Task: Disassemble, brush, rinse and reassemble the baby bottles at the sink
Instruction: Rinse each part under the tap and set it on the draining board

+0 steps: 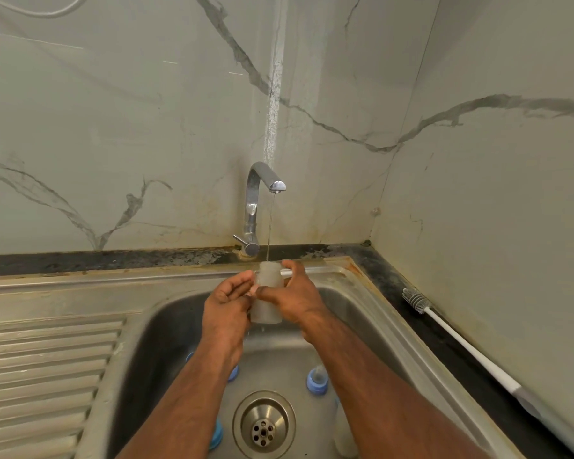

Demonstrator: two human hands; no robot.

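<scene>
Two bare hands meet over the steel sink (371, 303), directly beneath the tap (257, 207), from whose spout a thin stream of water (269, 226) falls at 12 o'clock into the open mouth of a translucent bottle body (267, 293). That bottle stands upright, cap and teat removed, held above the basin between the hands. At 3 o'clock of the bottle, the right hand (295, 298) wraps it, thumb across the front and fingers curled round the back near the neck. At 9 o'clock, the left hand (227, 306) lies beside it with fingers loosely curled toward the bottle wall; whether they clasp it or merely touch it cannot be told. On the basin floor, around the drain strainer (263, 425) at 6 o'clock, lie other bottle parts: a blue ring with its teat (316, 381) at 5 o'clock just beside the right forearm, another blue piece (232, 372) partly hidden under the left forearm at 7 o'clock, a third blue piece (216, 435) lower at 7 o'clock, and a pale bottle (343, 435) lying under the right forearm. At 3 o'clock, well apart from the hands, a long white bottle brush (461, 342) rests on the dark counter (444, 346) along the marble-patterned wall (494, 193). The ribbed drainboard (47, 359) extends at 9 o'clock.
</scene>
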